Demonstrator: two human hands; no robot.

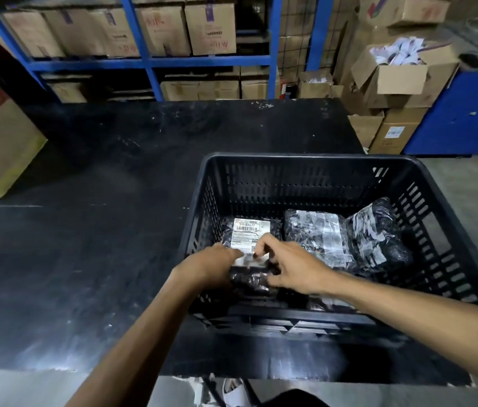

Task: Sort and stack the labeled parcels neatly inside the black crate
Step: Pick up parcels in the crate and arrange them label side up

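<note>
both hands, left hand (212, 267) and right hand (289, 268), fingers curled, grip a black-wrapped parcel (253, 279) at the black crate (305, 165)'s near-left corner, seemingly atop the labeled parcel (249, 233).

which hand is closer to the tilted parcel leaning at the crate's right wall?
Right. The right hand sits just left of the tilted parcel, apart from it, gripping the front-left parcel. The left hand is further left, on that same parcel's other side.
</note>
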